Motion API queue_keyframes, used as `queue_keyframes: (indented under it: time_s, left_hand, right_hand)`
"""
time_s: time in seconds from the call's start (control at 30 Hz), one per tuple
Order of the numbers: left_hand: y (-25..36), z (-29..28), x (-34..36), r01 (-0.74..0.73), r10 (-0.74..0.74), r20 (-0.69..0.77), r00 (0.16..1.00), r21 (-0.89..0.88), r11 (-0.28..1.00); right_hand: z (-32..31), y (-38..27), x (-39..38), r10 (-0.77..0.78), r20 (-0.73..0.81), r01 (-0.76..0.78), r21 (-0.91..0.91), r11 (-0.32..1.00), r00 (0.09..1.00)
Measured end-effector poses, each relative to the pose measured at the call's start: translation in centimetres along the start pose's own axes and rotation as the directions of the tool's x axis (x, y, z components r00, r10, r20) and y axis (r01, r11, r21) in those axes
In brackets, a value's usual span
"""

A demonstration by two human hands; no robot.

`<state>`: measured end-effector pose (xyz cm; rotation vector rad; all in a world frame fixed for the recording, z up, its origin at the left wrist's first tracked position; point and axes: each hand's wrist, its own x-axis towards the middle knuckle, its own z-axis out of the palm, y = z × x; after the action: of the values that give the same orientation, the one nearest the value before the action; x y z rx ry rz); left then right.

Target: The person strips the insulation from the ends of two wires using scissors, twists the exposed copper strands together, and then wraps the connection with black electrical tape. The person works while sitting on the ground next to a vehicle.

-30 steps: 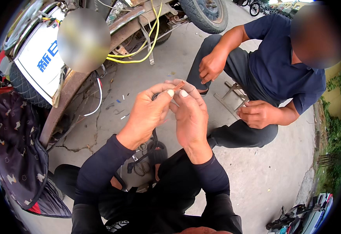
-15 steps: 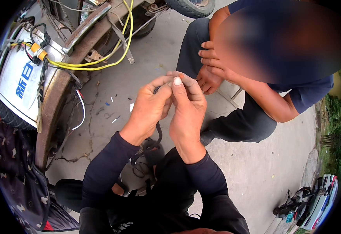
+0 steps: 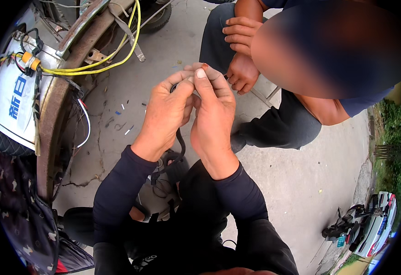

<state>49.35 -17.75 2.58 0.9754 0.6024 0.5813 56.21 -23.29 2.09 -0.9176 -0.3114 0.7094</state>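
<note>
My left hand [image 3: 161, 117] and my right hand [image 3: 214, 121] meet at the fingertips in the middle of the view, both closed round the end of a black cable [image 3: 181, 145], which hangs down between my wrists. A small copper-coloured tip [image 3: 204, 66] shows just past my right thumb; the rest of what I pinch is hidden by my fingers. Below, partly behind the cable and my legs, lie some dark tools or loops [image 3: 161, 185] that I cannot make out.
A rusty vehicle frame [image 3: 54, 128] with yellow cables [image 3: 95, 71] and a white panel [image 3: 3, 101] stands at left, beside a patterned dark cover [image 3: 17, 206]. Another person [image 3: 287, 119] squats close in front. Small scraps [image 3: 127, 130] dot the concrete. Parked vehicles [image 3: 374, 222] stand lower right.
My joined hands sit higher in the view, and the copper piece is more covered by my thumb. The other person has leaned forward and brought their hands close together.
</note>
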Motion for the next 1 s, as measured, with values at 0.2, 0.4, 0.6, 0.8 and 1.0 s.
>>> queue_keyframes:
  time_s: [0.2, 0.4, 0.6, 0.8, 1.0]
  left_hand:
    - [6.5, -2.6, -10.7, -0.075, 0.079, 0.042, 0.996, -0.096, 0.993]
    - [11.4, -7.9, -25.7, -0.144, 0.147, 0.026, 0.989, -0.093, 0.985]
    - [13.4, -11.4, -40.7, -0.147, 0.145, -0.042, 0.989, -0.047, 0.988]
    - [12.5, -12.2, -50.9, -0.22, 0.218, 0.033, 0.976, 0.16, 0.962]
    - [9.4, -8.7, -55.6, -0.268, 0.24, 0.123, 0.963, 0.324, 0.907]
  right_hand:
    - [3.4, -3.0, -7.3, 0.074, 0.477, -0.055, -0.054, 0.997, 0.876]
    - [7.3, -3.4, -17.8, 0.06, 0.602, 0.188, -0.34, 0.921, 0.796]
    - [11.0, -3.1, -29.9, -0.495, 0.732, 0.875, -0.461, 0.146, 0.468]
    - [14.2, -9.8, -40.1, -0.015, 0.955, 0.675, 0.197, -0.711, -0.295]
    - [13.4, -15.7, -41.2, 0.318, 0.715, 0.399, 0.639, -0.657, -0.622]
